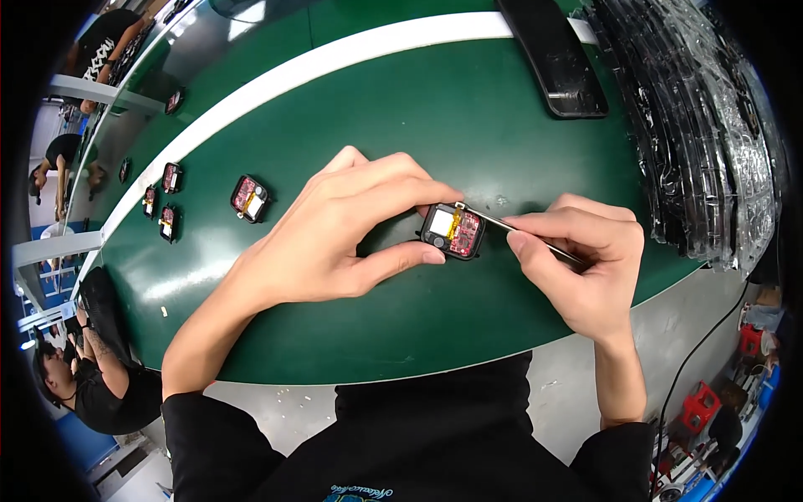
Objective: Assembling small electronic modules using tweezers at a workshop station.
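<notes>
My left hand (pixel 335 222) holds an opened smartwatch body (pixel 452 231) just above the green table, gripping its left side between thumb and fingers. Inside the black case show a red circuit board, a white block and yellow tape. Metal tweezers (pixel 489 217) are pinched in my right hand (pixel 590 255), their tip at the upper edge of the case. Whether the tip grips a part there is too small to tell. Left of my left hand lies another opened watch body (pixel 249 199) with the same red board.
Several more watch bodies (pixel 171 177) sit at the far left beside a white strip (pixel 335 52) crossing the green table (pixel 519 314). A black tray (pixel 559 63) lies at the back right, next to tall stacked clear plastic trays (pixel 686 125). A person (pixel 109 376) sits at the left.
</notes>
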Available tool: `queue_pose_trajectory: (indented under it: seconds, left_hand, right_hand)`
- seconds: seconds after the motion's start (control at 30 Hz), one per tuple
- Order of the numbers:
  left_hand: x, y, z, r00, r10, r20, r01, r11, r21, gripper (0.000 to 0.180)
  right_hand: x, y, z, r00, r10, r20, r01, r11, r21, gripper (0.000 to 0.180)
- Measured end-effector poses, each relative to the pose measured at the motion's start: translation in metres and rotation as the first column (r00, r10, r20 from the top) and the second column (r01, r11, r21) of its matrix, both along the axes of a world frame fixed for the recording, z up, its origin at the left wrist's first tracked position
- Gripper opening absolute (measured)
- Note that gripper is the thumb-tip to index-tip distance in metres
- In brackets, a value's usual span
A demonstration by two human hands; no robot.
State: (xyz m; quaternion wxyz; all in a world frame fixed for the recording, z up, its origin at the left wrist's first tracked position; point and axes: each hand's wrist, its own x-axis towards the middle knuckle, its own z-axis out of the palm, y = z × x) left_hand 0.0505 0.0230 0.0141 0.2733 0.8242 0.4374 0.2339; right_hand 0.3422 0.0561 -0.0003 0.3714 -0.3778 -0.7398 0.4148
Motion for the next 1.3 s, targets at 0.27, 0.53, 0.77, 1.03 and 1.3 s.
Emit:
queue_pose_trajectory:
  seconds: [0.27,0.53,0.77,1.03,1.3]
  left_hand:
    - [-0.003,0.007,-0.006,1.000,-0.015,0.003,0.015,1.000,0.027,0.060]
    - [0.000,0.005,-0.007,1.000,-0.013,0.002,0.013,0.999,0.038,0.061]
    - [0.002,0.005,-0.004,1.000,0.011,-0.015,-0.011,0.999,0.051,0.055]
    - [0.000,0.008,-0.004,1.000,-0.007,-0.012,0.008,0.999,0.040,0.054]
    - [-0.008,0.014,-0.002,0.996,-0.071,0.049,0.073,0.997,-0.031,0.056]
  right_hand:
    - [-0.008,-0.001,0.000,0.996,0.023,0.090,-0.030,0.997,0.076,0.016]
    - [-0.007,-0.005,-0.002,0.995,0.004,0.104,-0.019,0.989,0.145,0.020]
    - [-0.012,-0.009,-0.003,0.979,-0.072,0.189,-0.015,0.906,0.424,0.030]
    - [-0.014,-0.006,-0.013,0.987,-0.052,0.150,-0.032,0.862,0.506,0.030]
    - [-0.005,-0.002,-0.001,0.992,0.061,0.107,-0.079,0.983,0.165,0.021]
